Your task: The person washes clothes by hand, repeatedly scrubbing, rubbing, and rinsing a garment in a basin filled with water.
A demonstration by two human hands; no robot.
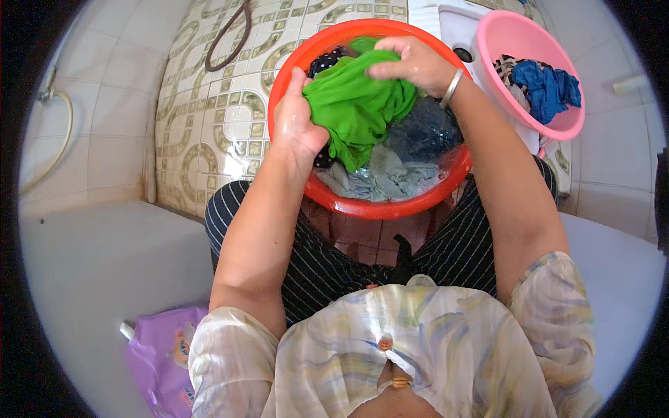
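Note:
A wet, bright green piece of thin cloth (359, 104) is bunched up over the red basin (362, 207). My left hand (296, 118) grips its left side, with the thumb toward me and the fingers beyond. At its upper right edge, my right hand (418, 66) has the fabric between thumb and fingers; a bangle circles that wrist. Below the green cloth, dark clothing (425, 132) soaks in sudsy water, and pale grey cloth (387, 177) lies near the basin's front. Dark polka-dot fabric (324, 63) shows at the left.
A pink basin (491, 56) with blue and patterned clothes (543, 90) stands at the right on a white fixture (456, 24). A purple pouch (157, 348) with a white cap lies at lower left. A dark hose (240, 31) lies on the patterned tiles; a pale hose (66, 132) hangs along the left wall.

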